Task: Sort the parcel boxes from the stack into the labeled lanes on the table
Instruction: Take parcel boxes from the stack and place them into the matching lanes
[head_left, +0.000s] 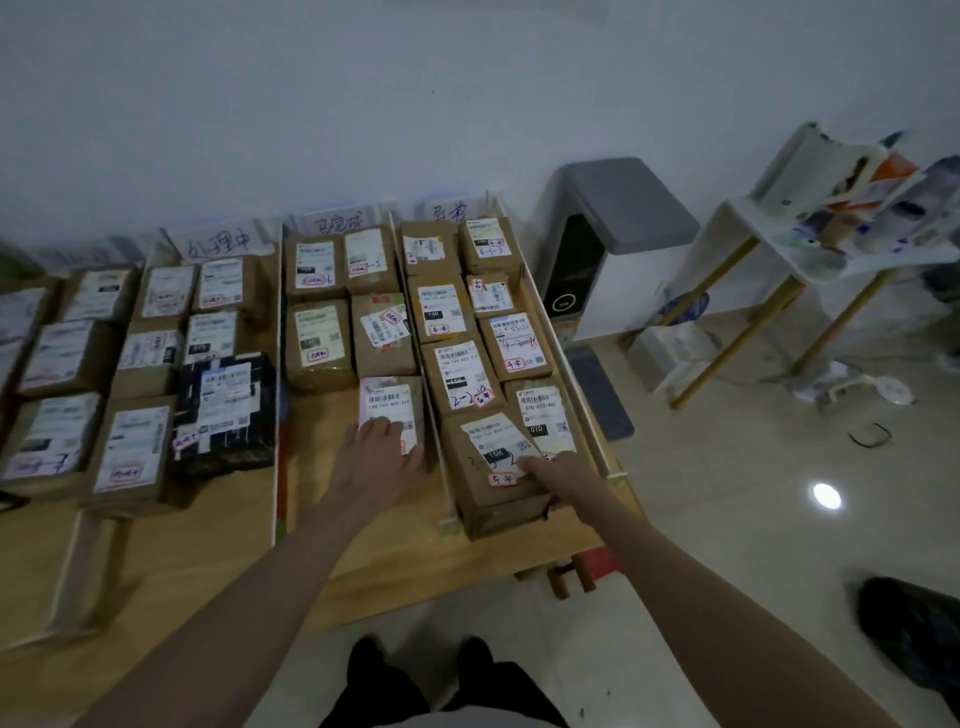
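A: What sits nearest?

B: The person's dark legs at the bottom edge, then two bare forearms reaching out over the wooden table (218, 540).

A: And the hands?

B: The left hand (382, 449) lies flat on the near end of a box (390, 410) in the middle lane, fingers straight and slightly spread over its white label, not curled round it. The right hand (545, 467) is on the front box (493, 467) of the right lane; its fingers rest on the label and seem to wrap over the far right edge, but I cannot tell how tightly they hold.

A: How does that front box lie?

B: Turned slightly askew, its near end overhanging the table's front edge, just right of the white divider (439, 415) between the middle and right lanes.

A: What lies further out?

B: The right lane holds two columns of brown boxes running back to a handwritten sign (445, 210). The middle lane has four more boxes beyond the left hand, under its own sign (337, 224). Left of another divider (278, 389), a third lane holds brown boxes and one black parcel (226, 410), with a sign (218, 241) at the back. More boxes lie blurred at far left.

A: And off the table?

B: A grey-topped machine (608, 249) against the wall, and a white shelf (810, 234) piled with clutter to its right.
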